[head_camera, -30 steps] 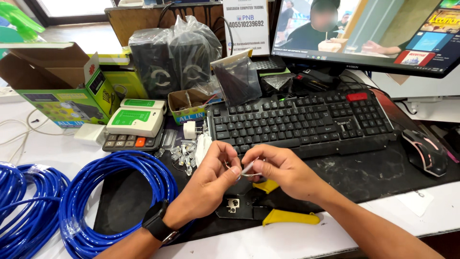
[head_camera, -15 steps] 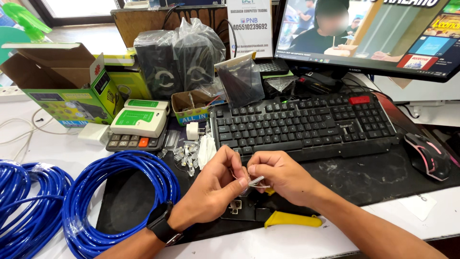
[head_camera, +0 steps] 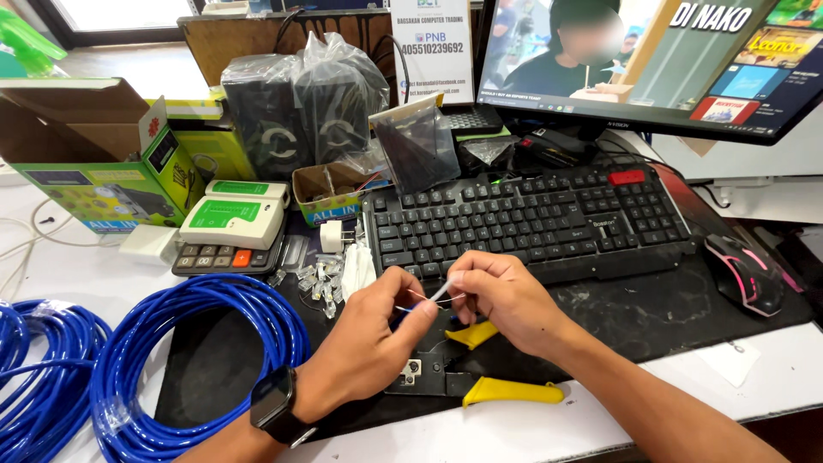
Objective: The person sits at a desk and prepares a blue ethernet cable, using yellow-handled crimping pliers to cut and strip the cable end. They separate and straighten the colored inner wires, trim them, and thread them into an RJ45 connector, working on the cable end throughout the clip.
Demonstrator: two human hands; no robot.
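Nearest us, our left hand, smartwatch on the wrist, is pinched shut on the blue cable end, thin loose wires fanning out from it. Our right hand sits just beside it, almost touching, thumb and forefinger gripping a small clear plug right at those wire tips; we can't tell whether the wires are inside the plug.

Directly under both hands lies a crimping tool with yellow handles, on the black desk mat. Left of the left hand, a blue cable coil; a second blue coil further left at the frame edge.

Just beyond the left hand, a scatter of clear connectors and a small white charger plug. Beyond the right hand, a black keyboard. Well off to the right of the right hand, a black mouse with pink trim.

Further out past the left hand: a calculator, a white-and-green cable tester resting on it, an open green cardboard box. Behind those, two black speakers wrapped in plastic. Farthest, beyond the keyboard, a monitor, lit.
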